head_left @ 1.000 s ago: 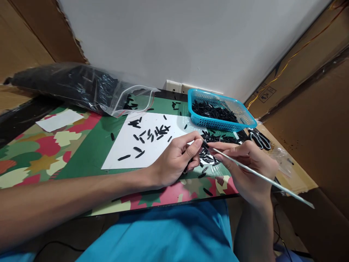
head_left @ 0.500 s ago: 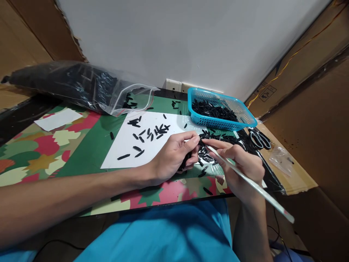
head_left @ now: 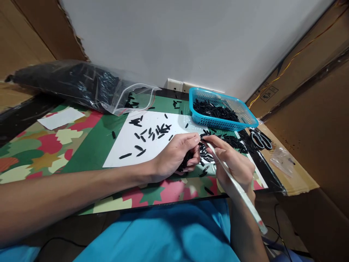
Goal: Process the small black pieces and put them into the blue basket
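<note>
**Small Work, Done Steady and Close**

We take the blue basket [head_left: 215,122] as our mark on the worktop [head_left: 87,153]. Before it, somewhat to its left, our left hand [head_left: 177,153] is curled around a bunch of small black pieces [head_left: 187,160], with thumb and forefinger brought together at the front. Directly before the basket, our right hand [head_left: 236,163] is clamped on a slim white tool [head_left: 241,191], whose tip is just beside the left fingertips. Whether this tip touches a piece, we cannot tell; it is too small. More black pieces lie inside the basket, in a loose pile [head_left: 230,139] before it, and on the white paper [head_left: 122,143] to its left.

To do this well, in our judgement, we should lean both hands lightly against each other, pinch only one piece at the fingertips, and move the tool in short, gentle strokes. The spare pieces should stay deep in the palm, otherwise they could fall among the loose ones.
</note>
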`<state>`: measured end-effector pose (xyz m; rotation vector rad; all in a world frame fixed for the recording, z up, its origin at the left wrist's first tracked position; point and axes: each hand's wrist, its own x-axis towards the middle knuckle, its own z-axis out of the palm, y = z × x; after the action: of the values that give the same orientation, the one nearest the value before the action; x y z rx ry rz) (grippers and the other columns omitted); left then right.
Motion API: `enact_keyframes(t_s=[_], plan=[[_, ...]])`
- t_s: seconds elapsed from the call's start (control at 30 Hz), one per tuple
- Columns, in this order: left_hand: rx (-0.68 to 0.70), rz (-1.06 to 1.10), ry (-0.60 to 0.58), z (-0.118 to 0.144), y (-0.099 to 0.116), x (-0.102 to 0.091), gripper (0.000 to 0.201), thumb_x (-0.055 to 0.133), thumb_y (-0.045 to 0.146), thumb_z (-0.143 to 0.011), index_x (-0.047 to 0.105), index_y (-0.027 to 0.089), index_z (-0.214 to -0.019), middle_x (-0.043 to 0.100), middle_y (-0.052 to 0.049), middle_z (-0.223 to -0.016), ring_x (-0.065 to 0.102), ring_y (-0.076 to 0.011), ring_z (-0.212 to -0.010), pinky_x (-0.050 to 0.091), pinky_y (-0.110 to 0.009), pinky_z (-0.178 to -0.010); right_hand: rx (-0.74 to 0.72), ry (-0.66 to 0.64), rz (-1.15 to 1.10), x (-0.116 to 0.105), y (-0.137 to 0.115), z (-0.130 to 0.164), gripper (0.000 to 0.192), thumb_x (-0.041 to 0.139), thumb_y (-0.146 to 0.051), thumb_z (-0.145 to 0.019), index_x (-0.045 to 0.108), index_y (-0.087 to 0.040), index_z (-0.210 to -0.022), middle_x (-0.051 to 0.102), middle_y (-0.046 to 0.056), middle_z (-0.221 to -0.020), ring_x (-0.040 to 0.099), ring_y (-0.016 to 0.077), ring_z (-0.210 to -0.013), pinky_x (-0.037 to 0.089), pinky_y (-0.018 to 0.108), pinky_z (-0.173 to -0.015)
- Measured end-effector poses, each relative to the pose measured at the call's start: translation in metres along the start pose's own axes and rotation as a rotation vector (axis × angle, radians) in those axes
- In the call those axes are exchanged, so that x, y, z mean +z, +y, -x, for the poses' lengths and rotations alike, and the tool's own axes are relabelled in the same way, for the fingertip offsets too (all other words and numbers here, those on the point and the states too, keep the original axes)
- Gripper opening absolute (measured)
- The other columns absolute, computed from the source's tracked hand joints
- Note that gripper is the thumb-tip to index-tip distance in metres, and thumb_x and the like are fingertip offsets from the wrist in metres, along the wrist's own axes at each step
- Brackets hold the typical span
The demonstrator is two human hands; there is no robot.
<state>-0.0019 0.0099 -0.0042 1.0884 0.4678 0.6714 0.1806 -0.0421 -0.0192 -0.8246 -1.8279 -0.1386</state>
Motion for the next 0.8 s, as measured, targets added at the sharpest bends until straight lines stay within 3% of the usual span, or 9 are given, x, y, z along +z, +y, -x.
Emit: enact_keyframes(t_s=[0.23, 0.4, 0.5, 0.6, 0.8], plan=[[-0.025, -0.040, -0.096, 0.004, -0.001, 0.002, 0.039, 0.059, 0.048, -0.106, 0.046, 0.021, -0.081, 0.048, 0.007, -0.056, 0.040, -0.0054, -0.045, 0.035, -0.014, -0.041, 0.042, 0.041, -0.045, 0.002, 0.000, 0.001, 0.024, 0.069, 0.000, -0.098, 0.062, -0.022, -0.092, 0.083, 0.013, -0.123, 0.083, 0.0248, -0.108, 0.072, 0.036, -0.086], [0.091, -0.154, -0.011, 0.006, -0.002, 0.004, 0.042, 0.054, 0.052, -0.109, 0.044, 0.022, -0.083, 0.050, 0.008, -0.058, 0.042, -0.0049, -0.046, 0.033, -0.014, -0.043, 0.278, 0.219, -0.130, -0.005, -0.006, -0.004, 0.024, 0.076, -0.007, -0.095, 0.059, -0.022, -0.087, 0.087, 0.008, -0.107, 0.086, 0.0279, -0.097, 0.074, 0.036, -0.078], [0.182, -0.215, 0.043, 0.006, -0.001, 0.006, 0.042, 0.055, 0.052, -0.109, 0.044, 0.022, -0.082, 0.048, 0.008, -0.058, 0.043, -0.0045, -0.046, 0.034, -0.015, -0.044, 0.298, 0.303, -0.117, -0.011, -0.010, -0.010, 0.023, 0.079, -0.007, -0.092, 0.062, -0.021, -0.087, 0.087, 0.006, -0.094, 0.087, 0.0291, -0.093, 0.073, 0.036, -0.076], [0.241, -0.259, 0.065, 0.007, 0.000, 0.008, 0.042, 0.056, 0.053, -0.108, 0.046, 0.021, -0.083, 0.046, 0.009, -0.060, 0.042, -0.0045, -0.048, 0.034, -0.017, -0.046, 0.314, 0.278, -0.133, -0.014, -0.014, -0.013, 0.021, 0.081, -0.007, -0.089, 0.066, -0.021, -0.086, 0.086, 0.004, -0.089, 0.087, 0.0292, -0.090, 0.073, 0.036, -0.075], [0.294, -0.368, 0.102, 0.011, -0.002, 0.010, 0.036, 0.054, 0.051, -0.109, 0.050, 0.021, -0.090, 0.042, 0.008, -0.067, 0.043, -0.0058, -0.053, 0.033, -0.019, -0.050, 0.401, 0.161, -0.215, -0.014, -0.024, -0.017, 0.019, 0.081, -0.008, -0.090, 0.068, -0.021, -0.084, 0.088, 0.005, -0.098, 0.086, 0.0273, -0.095, 0.072, 0.032, -0.075]])
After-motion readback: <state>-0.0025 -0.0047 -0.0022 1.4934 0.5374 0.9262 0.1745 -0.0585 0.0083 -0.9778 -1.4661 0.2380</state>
